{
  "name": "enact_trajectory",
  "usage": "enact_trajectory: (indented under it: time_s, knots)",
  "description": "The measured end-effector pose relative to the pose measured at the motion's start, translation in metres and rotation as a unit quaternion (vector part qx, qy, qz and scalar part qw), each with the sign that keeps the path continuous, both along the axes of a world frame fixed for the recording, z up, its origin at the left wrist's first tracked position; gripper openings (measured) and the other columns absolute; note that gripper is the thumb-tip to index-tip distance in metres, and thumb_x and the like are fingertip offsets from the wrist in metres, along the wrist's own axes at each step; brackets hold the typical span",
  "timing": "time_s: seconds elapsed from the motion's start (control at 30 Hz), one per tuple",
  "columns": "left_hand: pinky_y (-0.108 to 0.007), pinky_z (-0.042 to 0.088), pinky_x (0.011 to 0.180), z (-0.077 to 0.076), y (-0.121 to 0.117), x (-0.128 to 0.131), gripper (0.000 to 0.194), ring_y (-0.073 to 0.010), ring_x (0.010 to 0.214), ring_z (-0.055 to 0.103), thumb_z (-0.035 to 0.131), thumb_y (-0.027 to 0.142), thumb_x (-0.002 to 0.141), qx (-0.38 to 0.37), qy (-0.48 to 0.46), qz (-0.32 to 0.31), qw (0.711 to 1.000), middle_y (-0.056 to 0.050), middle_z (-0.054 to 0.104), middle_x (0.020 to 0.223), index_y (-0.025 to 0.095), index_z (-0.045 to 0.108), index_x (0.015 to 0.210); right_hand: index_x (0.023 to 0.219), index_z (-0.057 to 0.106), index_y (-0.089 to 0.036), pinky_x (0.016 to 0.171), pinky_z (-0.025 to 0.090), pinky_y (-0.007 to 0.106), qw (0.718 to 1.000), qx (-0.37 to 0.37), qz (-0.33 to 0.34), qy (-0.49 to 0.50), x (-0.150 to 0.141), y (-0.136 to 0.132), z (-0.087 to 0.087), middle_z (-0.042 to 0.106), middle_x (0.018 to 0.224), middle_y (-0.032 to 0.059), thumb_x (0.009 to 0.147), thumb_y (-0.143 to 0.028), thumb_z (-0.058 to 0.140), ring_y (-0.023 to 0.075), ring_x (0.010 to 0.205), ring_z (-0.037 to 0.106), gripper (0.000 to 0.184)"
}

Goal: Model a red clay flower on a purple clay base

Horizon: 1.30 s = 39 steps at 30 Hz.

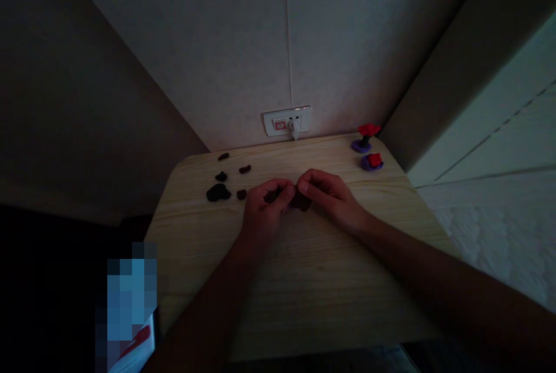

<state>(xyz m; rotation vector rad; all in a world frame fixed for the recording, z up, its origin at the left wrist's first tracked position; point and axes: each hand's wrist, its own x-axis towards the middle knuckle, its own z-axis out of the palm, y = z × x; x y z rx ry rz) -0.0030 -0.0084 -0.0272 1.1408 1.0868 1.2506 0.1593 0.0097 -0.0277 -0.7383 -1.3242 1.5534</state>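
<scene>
Over the middle of the table, my left hand (267, 205) and my right hand (332, 194) meet with their fingertips almost touching. Both are closed, thumbs against fingers, pinching a dark reddish-brown piece of modelling clay (300, 201). A dark bit also shows inside the curl of my left fingers. To the left lie several loose clay pieces: a larger black lump (218, 192), a small black one (221, 176), and brown bits such as one (241, 194) beside my left hand. The dim light hides their fine shape.
At the back right stand a red clay flower on a purple base (365, 139) and a purple dish shape holding a red lump (372, 161). The wooden table (304, 292) meets a wall with a socket and plug (286, 122). White quilted bedding (499, 240) is at right.
</scene>
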Motion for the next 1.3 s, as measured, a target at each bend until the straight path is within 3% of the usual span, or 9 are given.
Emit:
enact_trajectory:
  time_s: [0.13,0.4,0.6,0.73,0.8,0.87,0.97,1.13,1.3]
  knots:
    - [-0.025,0.03,0.05,-0.001,-0.001,0.0,0.023,-0.0108,0.052,0.045,0.077,0.038,0.081,-0.004,0.025,-0.014,1.0,-0.003,0.062,0.061,0.017,0.075,0.074,0.076,0.063,-0.017,0.06,0.05,0.027,1.0,0.008,0.006,-0.018,0.001,-0.002,0.002,0.066,0.065,0.0005,0.085,-0.05,0.077,0.0134,0.061,0.061,0.037]
    - [-0.023,0.031,0.048,0.0,0.0,0.006,0.024,-0.007,0.05,0.044,0.083,0.036,0.072,-0.063,-0.127,-0.007,0.99,0.0,0.057,0.061,0.015,0.073,0.074,0.073,0.063,-0.016,0.055,0.046,0.025,1.0,0.013,-0.022,0.011,-0.002,0.003,-0.004,0.062,0.059,-0.0019,0.09,-0.051,0.071,0.0109,0.054,0.056,0.039]
    - [-0.022,0.028,0.047,0.0,-0.001,0.007,0.028,-0.0062,0.048,0.04,0.086,0.038,0.072,-0.06,-0.067,-0.027,0.996,0.004,0.052,0.055,0.016,0.074,0.083,0.074,0.059,-0.019,0.053,0.045,0.024,0.994,0.039,-0.095,-0.034,0.0,0.005,-0.004,0.06,0.059,-0.0029,0.093,-0.052,0.067,0.0103,0.053,0.054,0.039]
    - [-0.022,0.027,0.047,0.0,0.001,0.006,0.023,-0.0055,0.048,0.04,0.085,0.033,0.072,-0.068,-0.068,0.008,0.995,0.004,0.052,0.054,0.015,0.073,0.076,0.104,0.065,-0.02,0.049,0.047,0.023,0.983,0.091,-0.14,-0.077,0.003,0.002,-0.004,0.064,0.071,-0.0022,0.097,-0.046,0.063,0.0104,0.054,0.058,0.027]
    - [-0.021,0.027,0.047,0.002,0.002,0.006,0.022,-0.0052,0.048,0.04,0.085,0.033,0.072,-0.071,-0.088,0.027,0.993,0.002,0.055,0.057,0.015,0.073,0.076,0.123,0.065,-0.022,0.055,0.052,0.023,0.967,0.174,-0.14,-0.123,0.006,0.0,-0.004,0.069,0.09,0.0023,0.097,-0.039,0.064,0.0108,0.063,0.063,0.031]
    - [-0.021,0.028,0.047,0.004,0.003,0.005,0.022,-0.0053,0.048,0.041,0.085,0.033,0.07,-0.074,-0.1,0.043,0.991,0.002,0.057,0.059,0.014,0.074,0.076,0.13,0.065,-0.023,0.062,0.056,0.025,0.944,0.256,-0.121,-0.17,0.008,-0.001,-0.004,0.07,0.105,0.0062,0.094,-0.033,0.07,0.0115,0.071,0.065,0.038]
    - [-0.021,0.029,0.046,0.003,0.003,0.004,0.022,-0.0057,0.048,0.042,0.085,0.033,0.071,-0.063,-0.111,0.055,0.99,0.003,0.054,0.056,0.016,0.073,0.075,0.128,0.068,-0.022,0.064,0.057,0.027,0.922,0.312,-0.11,-0.2,0.01,0.0,-0.004,0.07,0.102,0.0066,0.089,-0.032,0.076,0.0123,0.071,0.063,0.041]
    - [-0.02,0.031,0.047,-0.002,0.002,0.004,0.025,-0.0054,0.048,0.041,0.081,0.037,0.079,-0.012,-0.1,0.033,0.994,0.004,0.05,0.054,0.016,0.07,0.072,0.109,0.075,-0.018,0.064,0.054,0.027,0.919,0.299,-0.12,-0.228,0.01,0.001,-0.004,0.07,0.083,0.0045,0.092,-0.032,0.074,0.0146,0.072,0.065,0.022]
    - [-0.02,0.041,0.05,0.003,0.001,0.0,0.029,-0.0061,0.053,0.053,0.087,0.035,0.072,0.017,-0.015,0.078,0.997,0.0,0.071,0.08,0.021,0.075,0.095,0.095,0.075,-0.017,0.065,0.05,0.026,0.906,0.334,-0.114,-0.235,0.011,0.0,-0.003,0.07,0.081,0.0043,0.096,-0.026,0.067,0.0141,0.072,0.064,0.012]
